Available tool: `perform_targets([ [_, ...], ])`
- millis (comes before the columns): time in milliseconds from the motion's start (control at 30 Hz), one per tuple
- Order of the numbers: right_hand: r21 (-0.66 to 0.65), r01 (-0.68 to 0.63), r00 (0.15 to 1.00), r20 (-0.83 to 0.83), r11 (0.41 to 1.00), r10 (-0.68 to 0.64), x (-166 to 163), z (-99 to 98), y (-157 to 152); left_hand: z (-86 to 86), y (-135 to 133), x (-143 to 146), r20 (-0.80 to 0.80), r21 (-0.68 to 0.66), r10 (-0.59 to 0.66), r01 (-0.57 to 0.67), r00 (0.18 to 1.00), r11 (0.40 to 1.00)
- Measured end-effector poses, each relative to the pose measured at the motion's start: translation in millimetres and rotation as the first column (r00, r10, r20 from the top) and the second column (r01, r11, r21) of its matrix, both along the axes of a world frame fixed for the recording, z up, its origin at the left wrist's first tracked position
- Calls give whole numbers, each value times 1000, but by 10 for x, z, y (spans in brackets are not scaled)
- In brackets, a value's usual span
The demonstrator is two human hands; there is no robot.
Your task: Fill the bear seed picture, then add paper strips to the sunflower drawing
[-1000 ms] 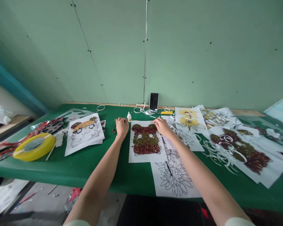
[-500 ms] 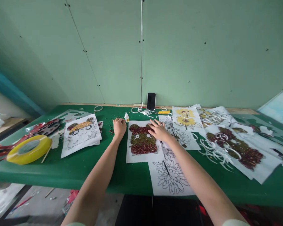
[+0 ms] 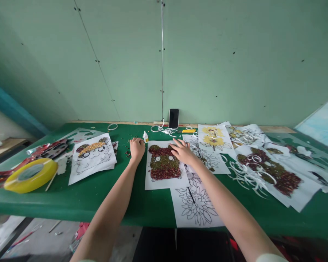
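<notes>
Head view shows the right hand (image 3: pixel 182 151), fingers spread, over the upper right of the red-and-green animal picture (image 3: pixel 165 173), mid-desk (image 3: pixel 153 209). The left hand (image 3: pixel 137 149) curls beside the small white bottle (image 3: pixel 145 137); whether it grips anything, I cannot tell.

On my screen I see pale sleeve hems (image 3: pixel 270 258), bare forearms (image 3: pixel 113 205) and black legwear (image 3: pixel 155 245) below.
</notes>
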State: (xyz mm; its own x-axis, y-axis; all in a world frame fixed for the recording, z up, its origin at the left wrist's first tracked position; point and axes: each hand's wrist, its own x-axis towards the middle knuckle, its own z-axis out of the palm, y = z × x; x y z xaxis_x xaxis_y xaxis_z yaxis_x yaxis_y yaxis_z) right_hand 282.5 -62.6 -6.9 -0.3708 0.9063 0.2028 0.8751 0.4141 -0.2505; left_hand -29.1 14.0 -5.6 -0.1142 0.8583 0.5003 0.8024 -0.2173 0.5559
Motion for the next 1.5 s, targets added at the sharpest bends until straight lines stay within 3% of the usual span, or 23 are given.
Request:
perform_targets([
  [600,0,-21,1000,22,1000,21,-88,48,-17,-20,24,4,12,-1,1,-1,1000,1000],
  [933,-68,57,995,82,996,-51,-54,103,-58,-60,62,-20,-9,29,-8,8,1000,1000],
  [1500,-73,152,984,101,986,-145,-46,57,-38,-104,96,-24,15,54,-12,11,1000,998],
])
